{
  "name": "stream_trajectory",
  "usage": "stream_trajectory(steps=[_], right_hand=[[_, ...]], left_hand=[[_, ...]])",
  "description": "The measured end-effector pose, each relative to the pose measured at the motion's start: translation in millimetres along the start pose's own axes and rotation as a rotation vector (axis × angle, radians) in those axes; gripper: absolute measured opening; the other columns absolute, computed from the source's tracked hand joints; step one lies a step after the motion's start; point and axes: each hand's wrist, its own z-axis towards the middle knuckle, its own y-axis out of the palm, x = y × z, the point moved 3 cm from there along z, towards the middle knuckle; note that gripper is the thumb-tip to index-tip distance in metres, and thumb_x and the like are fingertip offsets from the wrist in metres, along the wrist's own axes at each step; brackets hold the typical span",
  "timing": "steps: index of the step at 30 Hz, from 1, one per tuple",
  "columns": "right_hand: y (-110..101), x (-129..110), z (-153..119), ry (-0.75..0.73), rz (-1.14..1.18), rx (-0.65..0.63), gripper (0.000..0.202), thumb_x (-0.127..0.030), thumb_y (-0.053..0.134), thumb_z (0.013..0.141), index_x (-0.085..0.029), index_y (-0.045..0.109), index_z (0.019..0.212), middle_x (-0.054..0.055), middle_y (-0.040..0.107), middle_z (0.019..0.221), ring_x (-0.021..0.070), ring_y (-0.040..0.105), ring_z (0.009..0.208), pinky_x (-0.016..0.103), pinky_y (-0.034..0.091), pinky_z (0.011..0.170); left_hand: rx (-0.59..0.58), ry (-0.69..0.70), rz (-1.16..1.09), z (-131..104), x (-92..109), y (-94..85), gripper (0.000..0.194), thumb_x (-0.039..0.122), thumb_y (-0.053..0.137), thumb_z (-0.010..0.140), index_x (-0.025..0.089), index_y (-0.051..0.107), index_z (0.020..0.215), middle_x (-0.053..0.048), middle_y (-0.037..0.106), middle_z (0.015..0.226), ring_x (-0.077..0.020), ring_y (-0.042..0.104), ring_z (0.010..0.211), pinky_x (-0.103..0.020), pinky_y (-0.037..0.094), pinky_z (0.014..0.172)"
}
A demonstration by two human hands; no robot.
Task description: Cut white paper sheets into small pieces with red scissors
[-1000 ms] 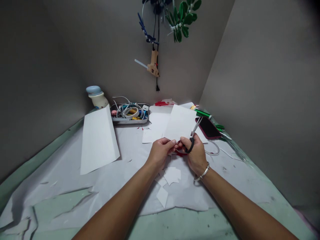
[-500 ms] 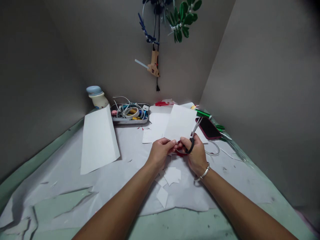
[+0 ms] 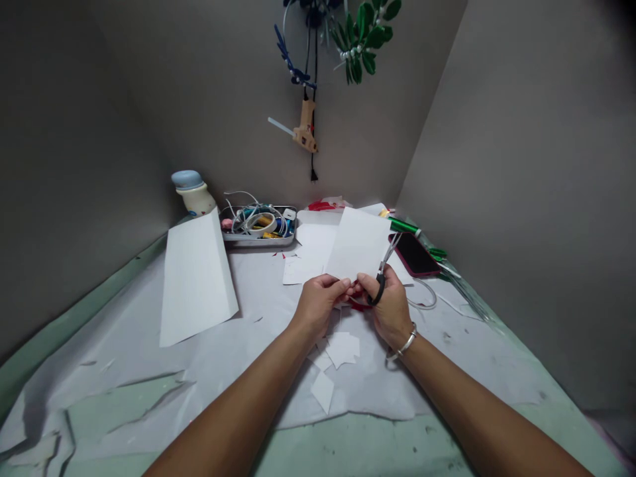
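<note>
My left hand [image 3: 319,301] is closed in a pinch, thumb on top, at one end of a thin red strip [image 3: 358,305]. Against it, fingertips nearly touching, my right hand [image 3: 390,301] pinches the same strip. Tucked in the right hand is a pair of scissors [image 3: 381,278] with black handles, its blades pointing up and away. Most of the red strip is hidden by the fingers, so its material is unclear. Just beyond the hands lies a sheet of white paper [image 3: 360,242]. Small white paper pieces [image 3: 342,349] are scattered on the near side, below the hands.
A metal tray [image 3: 261,244] of tape, wire and spools stands at the back, near a lidded jar [image 3: 195,193]. A folded white sheet [image 3: 196,285] lies left. At right are a phone [image 3: 415,254] and wires [image 3: 467,295]. A glue gun [image 3: 305,127] hangs on the wall.
Hardly anything differs. The scissors' handle has shifted very slightly in my right hand; both hands stay in the same place.
</note>
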Motion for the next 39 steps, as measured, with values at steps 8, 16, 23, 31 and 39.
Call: stream_trajectory(steps=[8, 16, 23, 31, 39], right_hand=[[0.4, -1.0, 0.4, 0.001, -0.003, 0.006, 0.023, -0.025, 0.066, 0.073, -0.020, 0.052, 0.090, -0.007, 0.060, 0.061, 0.0081, 0.056, 0.050, 0.017, 0.042, 0.046], [-0.4, 0.0, 0.1, -0.008, -0.010, 0.008, 0.021, -0.025, 0.066, 0.074, -0.019, 0.053, 0.090, -0.007, 0.059, 0.060, 0.0079, 0.055, 0.050, 0.017, 0.042, 0.045], [0.0, 0.3, 0.5, -0.001, -0.013, 0.006, 0.021, -0.025, 0.066, 0.074, -0.020, 0.053, 0.090, -0.006, 0.060, 0.060, 0.0084, 0.056, 0.050, 0.017, 0.042, 0.045], [-0.8, 0.6, 0.6, -0.012, -0.019, 0.005, 0.020, -0.025, 0.066, 0.075, -0.020, 0.053, 0.090, -0.006, 0.061, 0.060, 0.0080, 0.055, 0.050, 0.017, 0.042, 0.046], [0.5, -1.6, -0.3, -0.002, 0.001, -0.008, 0.020, -0.024, 0.065, 0.076, -0.020, 0.053, 0.091, -0.006, 0.061, 0.060, 0.0083, 0.056, 0.050, 0.017, 0.041, 0.046]], left_hand=[[-0.019, 0.005, 0.003, 1.0, -0.5, -0.1, 0.013, 0.020, 0.073, 0.069, 0.010, 0.065, 0.068, -0.010, 0.067, 0.072, -0.0146, 0.062, 0.069, -0.030, 0.046, 0.072], [-0.026, 0.013, 0.015, 0.8, -1.7, -0.5, 0.013, 0.021, 0.073, 0.069, 0.010, 0.066, 0.069, -0.010, 0.068, 0.074, -0.0156, 0.063, 0.072, -0.030, 0.047, 0.074], [-0.015, 0.006, 0.015, -0.1, -0.7, -0.3, 0.013, 0.020, 0.073, 0.068, 0.010, 0.065, 0.068, -0.010, 0.069, 0.073, -0.0150, 0.064, 0.071, -0.028, 0.047, 0.073], [-0.026, 0.021, 0.005, -0.2, -0.1, 0.4, 0.013, 0.020, 0.073, 0.068, 0.010, 0.065, 0.069, -0.010, 0.069, 0.074, -0.0172, 0.065, 0.074, -0.031, 0.047, 0.077], [-0.027, 0.019, 0.008, -0.4, 0.1, 0.3, 0.014, 0.020, 0.074, 0.067, 0.010, 0.065, 0.069, -0.010, 0.069, 0.073, -0.0180, 0.064, 0.074, -0.032, 0.047, 0.077]])
